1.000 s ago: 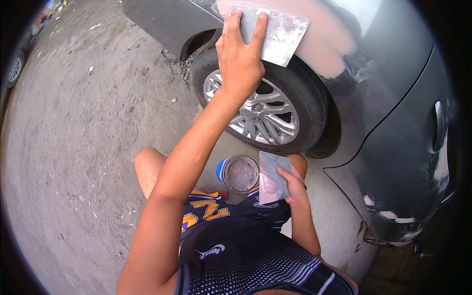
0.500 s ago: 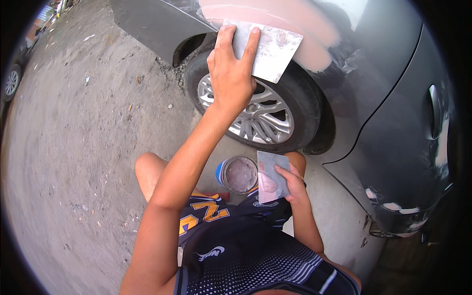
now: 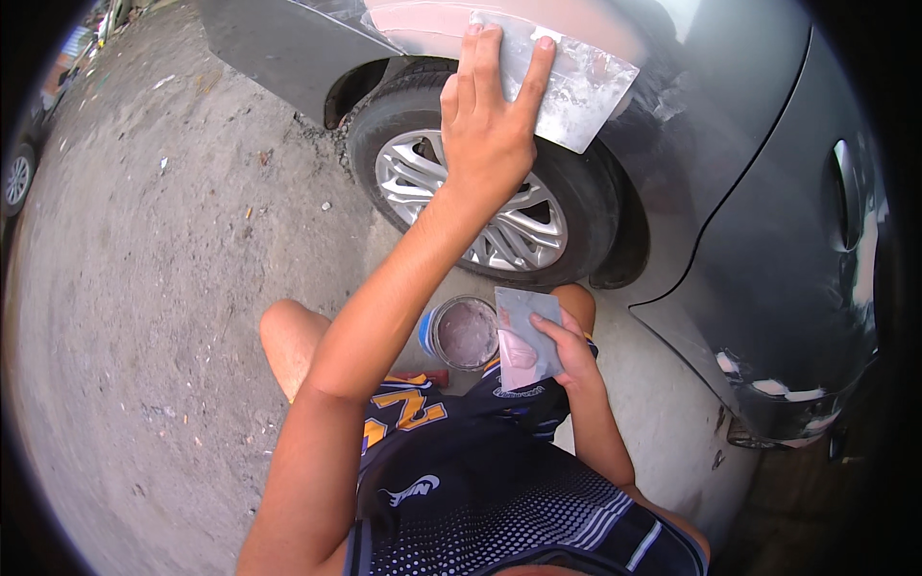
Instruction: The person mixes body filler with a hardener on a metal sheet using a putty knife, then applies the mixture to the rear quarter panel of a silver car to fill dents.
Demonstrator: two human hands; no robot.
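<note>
My left hand (image 3: pixel 492 130) is stretched out over the car's wheel arch, its fingers laid on a thin, smeared putty spreader (image 3: pixel 581 91). That spreader lies against the pink filler (image 3: pixel 423 21) on the grey car body and hides part of it. Down by my knee, my right hand (image 3: pixel 574 355) grips a grey rectangular plate (image 3: pixel 528 307), thumb on top. A lump of pink putty (image 3: pixel 519 355) sits on the plate's left part. Beside it stands an open can (image 3: pixel 434 331) with pinkish-grey residue inside.
The car's wheel (image 3: pixel 499 202) is just in front of my knees. A door with a handle (image 3: pixel 845 197) and pale patches (image 3: pixel 768 387) is at the right. Rough grey ground (image 3: pixel 163 288) spreads to the left; another car (image 3: pixel 19 178) stands at the far left.
My left hand and the spreader have moved right along the wheel arch, over the pink filler. The right hand and its plate have hardly moved.
</note>
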